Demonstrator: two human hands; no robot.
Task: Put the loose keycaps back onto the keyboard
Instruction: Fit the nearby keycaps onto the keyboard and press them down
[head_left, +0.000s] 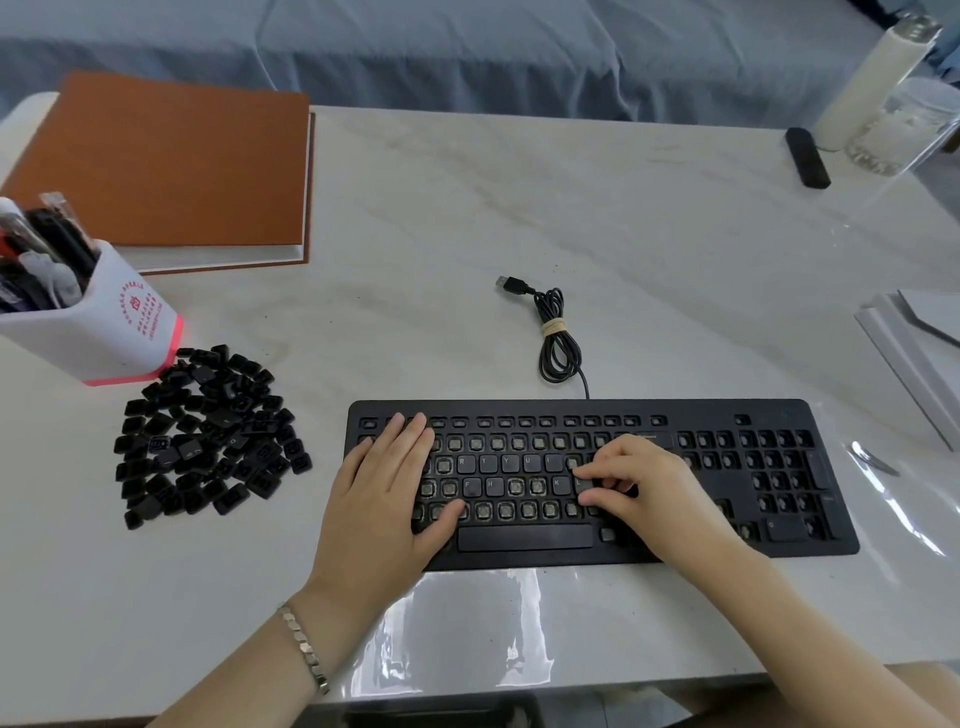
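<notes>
A black keyboard (675, 540) lies near the table's front edge. Most of its sockets are bare, and a few caps such as R, T, Y, U, F, H, K and the space bar are seated. A pile of loose black keycaps (208, 436) lies to the left of it. My left hand (384, 499) rests flat on the keyboard's left end with straight fingers. My right hand (634, 488) is curled over the middle rows, its index finger and thumb pinching a keycap (584, 484) at the spot right of K.
A white pen holder (98, 327) stands behind the pile, and a brown notebook (171, 166) lies at the back left. The keyboard's bundled USB cable (556, 332) lies behind it. A black stick (807, 157), a white bottle (872, 83) and a clear jar (904, 130) sit at the back right.
</notes>
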